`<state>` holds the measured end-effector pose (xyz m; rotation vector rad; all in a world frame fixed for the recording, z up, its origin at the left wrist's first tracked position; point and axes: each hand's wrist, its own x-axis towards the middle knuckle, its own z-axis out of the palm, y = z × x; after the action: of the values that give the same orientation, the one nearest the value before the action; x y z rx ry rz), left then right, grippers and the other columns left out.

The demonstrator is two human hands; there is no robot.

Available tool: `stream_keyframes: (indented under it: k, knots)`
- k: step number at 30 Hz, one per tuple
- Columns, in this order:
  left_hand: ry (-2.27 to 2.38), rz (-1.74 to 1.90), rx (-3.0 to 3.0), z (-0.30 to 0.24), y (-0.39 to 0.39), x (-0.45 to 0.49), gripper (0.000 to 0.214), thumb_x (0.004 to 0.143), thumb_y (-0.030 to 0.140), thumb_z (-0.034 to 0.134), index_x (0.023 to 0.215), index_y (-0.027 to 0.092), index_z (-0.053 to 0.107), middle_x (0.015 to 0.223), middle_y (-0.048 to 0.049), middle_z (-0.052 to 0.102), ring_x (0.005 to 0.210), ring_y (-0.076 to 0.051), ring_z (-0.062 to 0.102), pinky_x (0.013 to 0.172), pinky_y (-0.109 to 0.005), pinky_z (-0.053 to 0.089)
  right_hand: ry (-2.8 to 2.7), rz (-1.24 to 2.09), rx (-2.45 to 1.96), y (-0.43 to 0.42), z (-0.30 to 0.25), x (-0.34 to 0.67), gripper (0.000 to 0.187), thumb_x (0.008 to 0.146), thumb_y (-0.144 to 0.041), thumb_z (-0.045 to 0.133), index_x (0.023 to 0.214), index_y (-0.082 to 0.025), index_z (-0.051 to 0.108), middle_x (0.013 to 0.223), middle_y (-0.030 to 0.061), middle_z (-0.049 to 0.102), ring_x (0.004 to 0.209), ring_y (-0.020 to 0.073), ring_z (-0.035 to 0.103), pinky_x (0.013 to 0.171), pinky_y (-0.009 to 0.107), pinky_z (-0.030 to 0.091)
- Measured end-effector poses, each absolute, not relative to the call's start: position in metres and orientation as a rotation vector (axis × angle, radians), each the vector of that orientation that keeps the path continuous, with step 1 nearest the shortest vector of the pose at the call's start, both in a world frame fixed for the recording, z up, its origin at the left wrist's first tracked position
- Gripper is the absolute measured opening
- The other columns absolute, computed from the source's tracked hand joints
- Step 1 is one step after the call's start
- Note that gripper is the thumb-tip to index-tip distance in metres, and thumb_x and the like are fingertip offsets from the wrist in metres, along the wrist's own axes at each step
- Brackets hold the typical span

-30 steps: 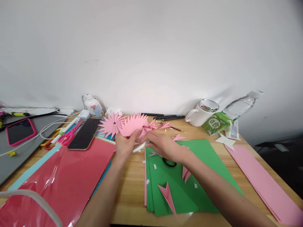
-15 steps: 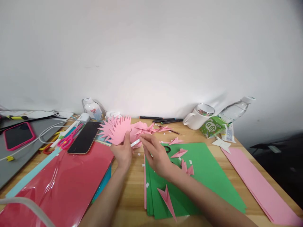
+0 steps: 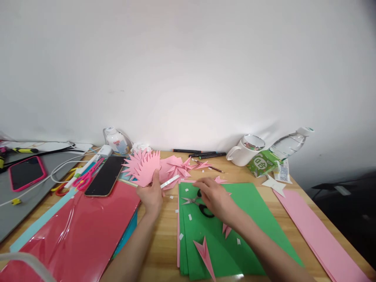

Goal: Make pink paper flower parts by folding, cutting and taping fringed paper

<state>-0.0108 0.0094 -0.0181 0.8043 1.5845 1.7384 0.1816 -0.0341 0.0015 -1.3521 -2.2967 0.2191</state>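
My left hand (image 3: 151,196) is closed on a pink paper piece with a spiky, fringed edge (image 3: 151,166). A narrow white strip (image 3: 170,181) sticks out to the right from beside its thumb. My right hand (image 3: 216,197) is over the green sheets (image 3: 249,235), its bent fingers at the handles of a pair of black-handled scissors (image 3: 192,201). The scissor blades point left, and one handle loop is partly hidden under the fingers. A folded pink paper piece (image 3: 204,254) lies nearer to me, and another (image 3: 226,230) shows beneath the right forearm.
More pink folded pieces (image 3: 180,168) lie behind the hands, with pens (image 3: 210,154) by the wall. A white mug (image 3: 246,150), green packet (image 3: 261,162) and bottle (image 3: 289,145) stand right. Pink strips (image 3: 317,235) lie rightmost. At left are red sheets (image 3: 79,231) and a phone (image 3: 105,176).
My right hand has left the white strip by my left hand and moved right and toward me, to the scissors. The scissors have shifted slightly left and nearer. My left hand keeps its hold.
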Motion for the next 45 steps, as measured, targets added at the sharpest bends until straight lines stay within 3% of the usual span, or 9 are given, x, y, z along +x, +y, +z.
stream_keyframes:
  k: [4,10,16,19,21,24,33,39,45]
  knots:
    - [1.606,1.739,0.82,-0.015,0.009,-0.009,0.04,0.071,0.045,0.072,0.048,0.018,0.053,0.033,0.0039,0.046,0.026,-0.012,0.043,0.027,-0.023,0.031,-2.586,0.367,-1.414,-0.042,-0.01,0.202,0.048,0.071,0.005,0.054,0.112,-0.018,0.065,0.108,0.0126,0.065,0.1,0.0257,0.063,0.082,0.036,0.053]
    - [1.678,1.73,0.712,-0.017,0.012,-0.009,0.042,0.068,0.047,0.07,0.046,0.017,0.052,0.03,0.003,0.043,0.023,-0.015,0.042,0.024,-0.024,0.029,-2.524,0.213,-1.48,-0.05,-0.026,0.196,0.043,0.081,0.002,0.049,0.115,-0.02,0.065,0.097,0.0111,0.067,0.086,0.0237,0.063,0.079,0.039,0.05]
    - [1.683,1.722,0.619,-0.016,0.014,-0.012,0.043,0.066,0.049,0.071,0.045,0.016,0.052,0.028,0.0028,0.043,0.022,-0.016,0.043,0.024,-0.025,0.031,-1.805,1.017,-1.298,-0.057,-0.013,0.195,0.053,0.088,-0.016,0.052,0.139,-0.027,0.046,0.116,0.008,0.067,0.105,0.0219,0.064,0.092,0.04,0.05]
    - [1.677,1.747,0.605,-0.015,0.014,-0.011,0.042,0.066,0.048,0.072,0.046,0.016,0.053,0.028,0.0032,0.043,0.023,-0.016,0.045,0.027,-0.028,0.038,-1.671,1.25,-1.169,-0.059,-0.007,0.18,0.077,0.074,-0.02,0.072,0.143,-0.029,0.04,0.121,0.0061,0.066,0.112,0.0234,0.061,0.098,0.041,0.047]
    - [1.687,1.737,0.613,-0.014,0.014,-0.011,0.044,0.067,0.049,0.071,0.044,0.017,0.052,0.027,0.0025,0.043,0.025,-0.017,0.047,0.029,-0.029,0.041,-1.704,1.186,-1.203,-0.058,-0.005,0.167,0.079,0.062,-0.021,0.082,0.135,-0.027,0.051,0.123,0.0075,0.063,0.114,0.0262,0.059,0.099,0.042,0.045]
    - [1.754,1.699,0.681,-0.016,0.011,-0.011,0.047,0.07,0.051,0.068,0.043,0.017,0.052,0.027,0.0016,0.043,0.024,-0.017,0.046,0.029,-0.028,0.039,-1.729,1.042,-1.326,-0.053,-0.003,0.15,0.064,0.062,-0.021,0.081,0.123,-0.023,0.061,0.112,0.0085,0.062,0.106,0.026,0.061,0.095,0.042,0.046]
    - [1.845,1.636,0.898,-0.019,0.005,-0.009,0.047,0.075,0.05,0.063,0.043,0.017,0.055,0.031,0.0004,0.046,0.03,-0.016,0.048,0.037,-0.028,0.041,-1.827,0.976,-1.54,-0.046,0.009,0.133,0.061,0.068,-0.006,0.064,0.127,-0.019,0.061,0.099,0.0081,0.059,0.092,0.0225,0.062,0.084,0.036,0.048]
    - [1.9,1.691,0.908,-0.022,0.005,-0.007,0.035,0.074,0.046,0.066,0.063,0.013,0.069,0.046,-0.0061,0.061,0.055,-0.025,0.066,0.051,-0.032,0.051,-1.874,0.925,-1.583,-0.046,0.016,0.131,0.064,0.068,-0.004,0.059,0.129,-0.022,0.06,0.089,0.0054,0.059,0.084,0.0207,0.06,0.078,0.032,0.046]
    - [1.913,1.635,0.933,-0.024,0.004,-0.007,0.039,0.074,0.049,0.063,0.061,0.013,0.068,0.044,-0.0053,0.06,0.049,-0.024,0.064,0.047,-0.031,0.049,-1.89,0.919,-1.59,-0.046,0.014,0.13,0.063,0.069,-0.004,0.06,0.127,-0.026,0.062,0.085,0.0032,0.058,0.076,0.0179,0.057,0.073,0.028,0.045]
